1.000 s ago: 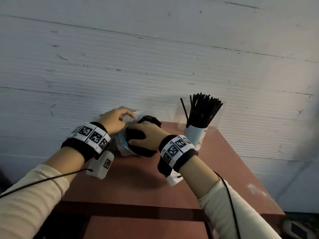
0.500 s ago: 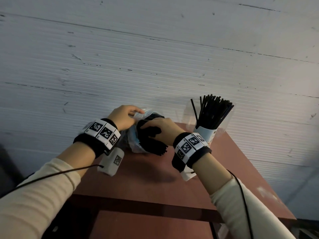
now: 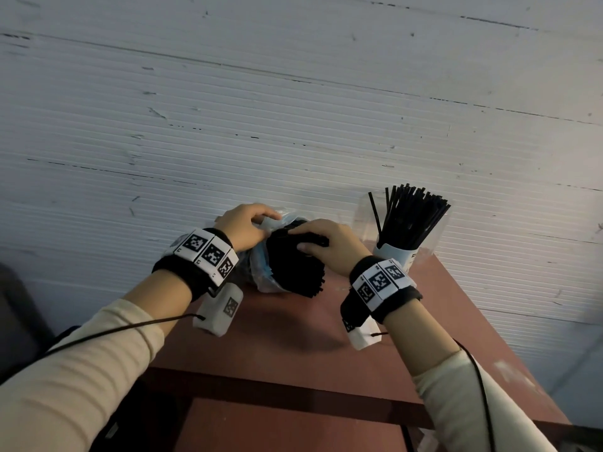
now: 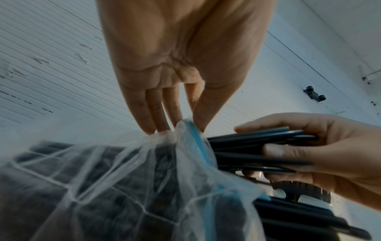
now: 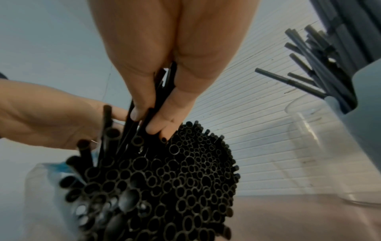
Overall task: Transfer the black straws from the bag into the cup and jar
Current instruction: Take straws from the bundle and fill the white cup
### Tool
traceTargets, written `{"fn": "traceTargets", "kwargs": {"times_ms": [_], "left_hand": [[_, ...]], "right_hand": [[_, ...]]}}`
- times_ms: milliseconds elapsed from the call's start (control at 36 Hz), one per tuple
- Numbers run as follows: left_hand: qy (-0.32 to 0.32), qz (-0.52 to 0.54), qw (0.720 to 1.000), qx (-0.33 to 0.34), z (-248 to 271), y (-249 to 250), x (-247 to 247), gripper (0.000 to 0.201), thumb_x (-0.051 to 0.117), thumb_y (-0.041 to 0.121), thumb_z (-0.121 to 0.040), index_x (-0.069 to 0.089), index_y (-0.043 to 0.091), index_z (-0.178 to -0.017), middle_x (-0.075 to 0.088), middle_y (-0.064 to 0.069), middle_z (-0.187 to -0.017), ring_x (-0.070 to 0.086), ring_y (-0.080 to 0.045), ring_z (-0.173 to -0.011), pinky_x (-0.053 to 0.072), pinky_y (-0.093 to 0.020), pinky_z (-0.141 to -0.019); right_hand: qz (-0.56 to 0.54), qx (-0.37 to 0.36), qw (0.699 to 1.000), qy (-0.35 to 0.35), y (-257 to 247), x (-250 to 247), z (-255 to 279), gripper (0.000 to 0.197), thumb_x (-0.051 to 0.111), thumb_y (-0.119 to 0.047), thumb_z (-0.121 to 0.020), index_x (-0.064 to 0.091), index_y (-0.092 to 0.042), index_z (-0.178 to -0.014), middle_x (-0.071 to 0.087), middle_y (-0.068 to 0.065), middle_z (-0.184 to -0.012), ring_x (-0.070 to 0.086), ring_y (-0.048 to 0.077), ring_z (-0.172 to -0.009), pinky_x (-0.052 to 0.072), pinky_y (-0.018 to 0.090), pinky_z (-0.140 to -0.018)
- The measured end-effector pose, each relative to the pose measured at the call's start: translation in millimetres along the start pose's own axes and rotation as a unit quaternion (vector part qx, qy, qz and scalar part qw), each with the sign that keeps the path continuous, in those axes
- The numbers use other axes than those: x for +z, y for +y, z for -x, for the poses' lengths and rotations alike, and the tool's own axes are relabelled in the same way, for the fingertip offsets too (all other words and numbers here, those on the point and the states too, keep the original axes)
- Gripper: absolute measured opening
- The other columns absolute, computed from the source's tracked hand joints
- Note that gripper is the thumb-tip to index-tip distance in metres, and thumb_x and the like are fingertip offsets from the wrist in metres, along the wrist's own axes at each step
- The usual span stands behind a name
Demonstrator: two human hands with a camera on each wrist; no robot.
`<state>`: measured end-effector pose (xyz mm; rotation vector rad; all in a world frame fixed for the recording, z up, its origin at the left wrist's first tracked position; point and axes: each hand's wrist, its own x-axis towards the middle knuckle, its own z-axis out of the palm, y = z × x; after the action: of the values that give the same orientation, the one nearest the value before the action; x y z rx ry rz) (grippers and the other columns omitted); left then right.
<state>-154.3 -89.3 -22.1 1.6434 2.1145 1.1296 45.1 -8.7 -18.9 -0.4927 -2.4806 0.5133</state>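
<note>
A clear plastic bag (image 3: pixel 261 272) with a blue strip lies on the brown table (image 3: pixel 293 347), packed with black straws (image 3: pixel 297 265) whose open ends (image 5: pixel 175 179) face me. My left hand (image 3: pixel 244 225) pinches the bag's rim (image 4: pixel 185 128) between thumb and fingers. My right hand (image 3: pixel 326 243) grips a small bunch of straws (image 4: pixel 253 146) at the bag's mouth. To the right stands a white cup (image 3: pixel 393 257) full of black straws (image 3: pixel 408 216), with a clear jar (image 5: pixel 321 146) beside it.
A white ribbed wall (image 3: pixel 293 109) runs right behind the table. The table's front edge (image 3: pixel 293 399) is near me, its right edge (image 3: pixel 509 353) slants away. Cables trail from both wristbands.
The view has shifted slightly. My right hand has slid up along the bundle toward the bag's mouth, and more straw ends now stick out below it. My left hand keeps its pinch.
</note>
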Motion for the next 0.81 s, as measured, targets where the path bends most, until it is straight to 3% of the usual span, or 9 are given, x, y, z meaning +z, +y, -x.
{"fn": "traceTargets", "kwargs": {"times_ms": [83,139,222,306,583,750,805], "left_hand": [[-0.001,0.004,1.0,-0.001,-2,-2,2,0.032,0.066,0.04,-0.066,0.062,0.064,-0.088,0.068,0.013,-0.108,0.063,-0.013,-0.107,0.048,-0.042,-0.099],[-0.006,0.002,1.0,0.001,-2,-1,2,0.032,0.069,0.037,-0.068,0.063,0.062,-0.088,0.068,0.012,-0.109,0.063,-0.013,-0.107,0.048,-0.042,-0.099],[-0.006,-0.004,1.0,0.004,0,6,1,0.035,0.072,0.018,-0.083,0.066,0.048,-0.099,0.067,0.003,-0.112,0.062,-0.017,-0.109,0.048,-0.041,-0.1],[-0.004,-0.01,1.0,0.007,-1,6,3,0.033,0.069,0.012,-0.088,0.067,0.035,-0.112,0.064,-0.003,-0.116,0.06,-0.02,-0.111,0.047,-0.036,-0.1],[-0.003,-0.019,1.0,0.025,6,11,3,0.034,0.065,0.015,-0.091,0.065,0.028,-0.122,0.059,-0.001,-0.131,0.054,-0.017,-0.123,0.044,-0.031,-0.101],[-0.008,-0.02,1.0,0.021,7,14,6,0.034,0.066,0.017,-0.09,0.063,0.032,-0.121,0.059,-0.001,-0.132,0.057,-0.018,-0.119,0.048,-0.034,-0.098],[-0.006,-0.027,0.999,0.022,8,16,7,0.035,0.066,0.018,-0.09,0.062,0.03,-0.122,0.057,-0.001,-0.134,0.056,-0.019,-0.12,0.046,-0.031,-0.097]], "right_hand": [[-0.006,0.007,1.0,0.027,2,-3,3,0.047,0.057,0.007,-0.082,0.065,-0.017,-0.122,0.065,0.001,-0.123,0.055,0.01,-0.115,0.035,0.013,-0.099],[-0.016,0.012,0.999,0.034,4,-4,4,0.043,0.057,0.007,-0.083,0.067,-0.015,-0.119,0.066,0.002,-0.121,0.056,0.011,-0.113,0.039,0.017,-0.099],[-0.025,0.022,0.998,0.055,5,-4,5,0.036,0.06,0.003,-0.085,0.069,-0.015,-0.116,0.067,0.003,-0.116,0.059,0.015,-0.111,0.044,0.026,-0.1],[-0.006,0.015,0.996,0.084,7,-2,5,0.038,0.059,0.006,-0.083,0.07,-0.012,-0.114,0.068,0.006,-0.115,0.059,0.019,-0.111,0.042,0.025,-0.099],[-0.028,0.019,0.995,0.097,14,-9,8,0.027,0.067,-0.002,-0.084,0.073,-0.013,-0.108,0.069,-0.001,-0.109,0.06,0.009,-0.104,0.042,0.012,-0.094],[-0.091,0.05,0.987,0.119,20,-19,16,0.027,0.064,0.005,-0.085,0.073,-0.011,-0.104,0.07,0.001,-0.104,0.065,0.012,-0.098,0.05,0.016,-0.088],[-0.112,0.06,0.984,0.122,22,-21,18,0.027,0.063,0.006,-0.085,0.073,-0.011,-0.103,0.071,0.002,-0.103,0.067,0.014,-0.097,0.054,0.024,-0.089]]}}
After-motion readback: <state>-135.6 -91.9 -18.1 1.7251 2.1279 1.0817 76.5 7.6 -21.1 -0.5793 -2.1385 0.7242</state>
